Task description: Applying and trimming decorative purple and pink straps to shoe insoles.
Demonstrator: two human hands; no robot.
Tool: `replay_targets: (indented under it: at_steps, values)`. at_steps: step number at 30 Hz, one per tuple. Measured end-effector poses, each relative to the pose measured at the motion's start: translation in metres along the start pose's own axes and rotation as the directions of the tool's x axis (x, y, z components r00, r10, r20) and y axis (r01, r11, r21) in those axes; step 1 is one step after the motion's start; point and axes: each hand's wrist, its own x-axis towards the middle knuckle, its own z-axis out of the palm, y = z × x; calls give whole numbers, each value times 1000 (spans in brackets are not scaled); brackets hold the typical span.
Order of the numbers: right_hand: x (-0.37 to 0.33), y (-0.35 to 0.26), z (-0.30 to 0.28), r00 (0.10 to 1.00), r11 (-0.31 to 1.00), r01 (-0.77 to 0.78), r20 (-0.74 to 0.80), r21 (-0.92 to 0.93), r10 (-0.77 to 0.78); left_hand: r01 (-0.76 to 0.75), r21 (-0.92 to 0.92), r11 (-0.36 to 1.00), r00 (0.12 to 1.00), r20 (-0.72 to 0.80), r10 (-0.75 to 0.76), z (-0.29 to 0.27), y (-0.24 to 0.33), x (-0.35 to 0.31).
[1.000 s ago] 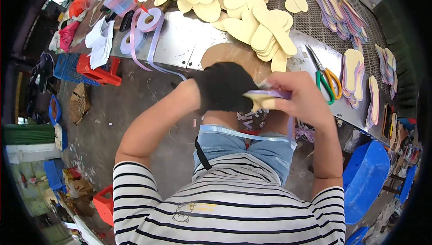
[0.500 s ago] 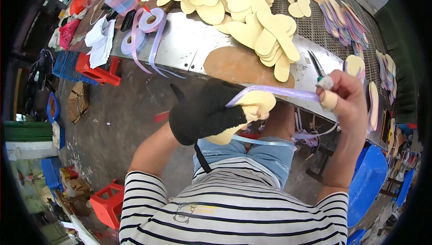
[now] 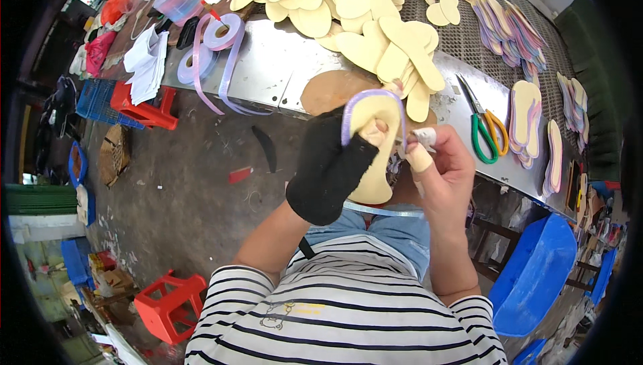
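Note:
My left hand (image 3: 331, 171), in a black fingerless glove, is closed around a cream insole (image 3: 376, 176) and tilts it upright, thumb on its face. A shiny purple ribbon (image 3: 355, 107) curves around the insole's upper rim and runs down its right side. My right hand (image 3: 445, 174), with wrapped thumb and fingertip, pinches the ribbon beside the insole's right edge. Scissors (image 3: 483, 127) with one green and one orange handle lie on the metal table to the right. Just behind the insole is a brown oval patch (image 3: 325, 90) on the tabletop.
A large pile of cream insoles (image 3: 355, 3) covers the table's back middle. Purple-edged insoles (image 3: 524, 120) lie at the right. Ribbon rolls (image 3: 223, 31) and folded white paper (image 3: 146, 63) sit at the left. A red stool (image 3: 171, 308) and a blue tub (image 3: 536, 274) stand below.
The insole has turned more upright, and the ribbon now wraps over its top. My right hand has come in from the right to the insole's edge, uncovering the scissor handles.

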Motion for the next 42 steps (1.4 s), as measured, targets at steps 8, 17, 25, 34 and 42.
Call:
replay_targets:
  at_steps: [8,17,25,34,42]
  values:
    - [3,2,7,995,1000,9,104,9,-10,-171,13,985,970,-175,171,16,-6,2]
    - [21,4,0,995,995,-94,16,-41,94,133,-155,979,948,-269,-171,7,-5,16]
    - [22,18,-9,992,977,23,128,-212,4,81,-41,996,959,-270,-89,12,-5,21]
    - [45,19,-1,980,990,79,190,-114,-57,84,-137,987,994,76,-75,-8,-39,11]
    - [39,17,-12,965,971,-237,105,-36,240,142,-351,925,961,-174,-214,-9,-9,6]
